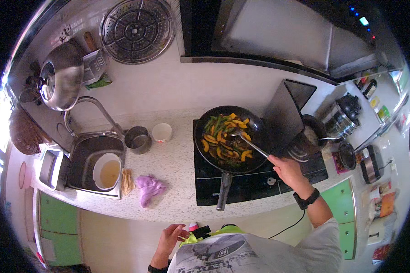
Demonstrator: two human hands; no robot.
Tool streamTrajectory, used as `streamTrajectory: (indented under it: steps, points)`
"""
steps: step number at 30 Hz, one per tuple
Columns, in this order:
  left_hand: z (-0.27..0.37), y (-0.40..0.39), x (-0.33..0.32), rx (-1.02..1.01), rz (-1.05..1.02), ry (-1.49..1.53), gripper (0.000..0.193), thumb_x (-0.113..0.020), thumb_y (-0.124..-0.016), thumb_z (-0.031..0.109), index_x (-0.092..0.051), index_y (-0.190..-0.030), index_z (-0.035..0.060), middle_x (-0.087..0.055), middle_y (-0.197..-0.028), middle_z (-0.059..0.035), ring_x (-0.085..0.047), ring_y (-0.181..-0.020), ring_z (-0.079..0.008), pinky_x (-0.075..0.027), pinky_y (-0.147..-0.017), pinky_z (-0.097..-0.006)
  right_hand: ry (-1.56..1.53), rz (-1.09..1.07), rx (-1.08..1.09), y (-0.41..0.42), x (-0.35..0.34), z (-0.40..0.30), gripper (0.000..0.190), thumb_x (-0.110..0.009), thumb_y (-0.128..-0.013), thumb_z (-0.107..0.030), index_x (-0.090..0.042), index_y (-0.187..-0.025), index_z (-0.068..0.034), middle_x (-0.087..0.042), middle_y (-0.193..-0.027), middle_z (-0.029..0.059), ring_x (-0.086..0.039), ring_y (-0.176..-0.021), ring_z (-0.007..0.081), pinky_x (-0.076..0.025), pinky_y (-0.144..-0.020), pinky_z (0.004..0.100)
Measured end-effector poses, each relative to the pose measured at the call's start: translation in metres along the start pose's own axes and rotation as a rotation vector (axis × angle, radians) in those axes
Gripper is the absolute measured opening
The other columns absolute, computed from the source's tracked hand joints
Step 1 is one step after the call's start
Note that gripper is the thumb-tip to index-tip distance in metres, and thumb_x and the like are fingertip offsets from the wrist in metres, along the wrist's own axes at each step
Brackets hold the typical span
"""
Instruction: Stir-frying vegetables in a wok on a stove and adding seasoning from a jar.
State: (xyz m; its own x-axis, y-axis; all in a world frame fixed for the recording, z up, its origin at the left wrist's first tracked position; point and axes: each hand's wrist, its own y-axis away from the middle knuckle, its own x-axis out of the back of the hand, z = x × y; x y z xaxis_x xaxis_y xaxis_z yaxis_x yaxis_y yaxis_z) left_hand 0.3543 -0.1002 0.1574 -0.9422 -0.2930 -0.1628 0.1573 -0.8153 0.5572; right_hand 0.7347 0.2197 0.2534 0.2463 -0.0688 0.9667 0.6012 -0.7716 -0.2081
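Observation:
A long-handled metal spatula [256, 147] is in my right hand [286, 170], its blade among the food in a black frying pan [258, 126]. Orange-yellow slices [210, 138], likely pumpkin, lie in the pan with green vegetable strips [219, 124]. The pan stands on the left side of a black glass cooktop [246, 191], its handle towards me. My left hand [173, 235] hangs near my waist, below the counter's front edge; its fingers are loosely bent and nothing shows in them.
Left of the pan are a purple cloth [149, 188], a tan cloth [127, 182], a white bowl [162, 132] and a small metal pot [137, 139]. A white basin [99, 170] stands in the sink [82, 160]. A dark pot [305, 136] stands behind the cooktop's right side, beside a folding splash guard [283, 116].

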Motion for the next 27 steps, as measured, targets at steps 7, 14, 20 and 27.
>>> streamTrajectory:
  steps: [7,14,20,27]
  points:
    - [0.003,0.001,-0.001,-0.018,-0.015,0.015,0.036,-0.054,-0.101,0.029,-0.06,-0.117,-0.0028,-0.071,-0.09,-0.0108,-0.068,-0.077,-0.0147,-0.056,-0.068,-0.0285,-0.134,0.041,0.027,-0.008,-0.025,-0.01,0.049,-0.068,-0.084,-0.011,-0.058,-0.131,-0.017,-0.068,-0.088,0.0152,-0.066,-0.08,0.036,-0.054,-0.07,0.0456]
    - [0.009,-0.01,-0.011,-0.044,-0.1,-0.01,0.035,-0.053,-0.102,0.029,-0.062,-0.115,-0.0018,-0.071,-0.087,-0.0089,-0.067,-0.077,-0.0138,-0.056,-0.068,-0.0283,-0.173,-0.08,0.016,0.01,0.043,-0.025,0.04,-0.069,-0.083,-0.011,-0.065,-0.123,-0.017,-0.071,-0.093,0.0125,-0.067,-0.079,0.0338,-0.054,-0.07,0.0433]
    - [0.007,-0.027,-0.016,-0.031,-0.166,-0.052,0.035,-0.053,-0.102,0.03,-0.062,-0.113,-0.0009,-0.07,-0.088,-0.0078,-0.066,-0.079,-0.0135,-0.055,-0.068,-0.0284,-0.091,-0.272,-0.139,0.053,0.17,-0.053,0.04,-0.069,-0.081,-0.008,-0.067,-0.12,-0.013,-0.069,-0.109,0.0144,-0.069,-0.092,0.0298,-0.054,-0.078,0.037]
    - [0.015,-0.032,-0.025,-0.014,-0.231,-0.041,0.035,-0.053,-0.102,0.031,-0.062,-0.113,-0.0017,-0.07,-0.088,-0.0075,-0.066,-0.08,-0.0142,-0.055,-0.069,-0.0281,-0.012,-0.301,-0.134,0.067,0.166,-0.055,0.041,-0.069,-0.083,-0.014,-0.066,-0.122,-0.024,-0.07,-0.087,0.0144,-0.067,-0.073,0.0333,-0.052,-0.066,0.0432]
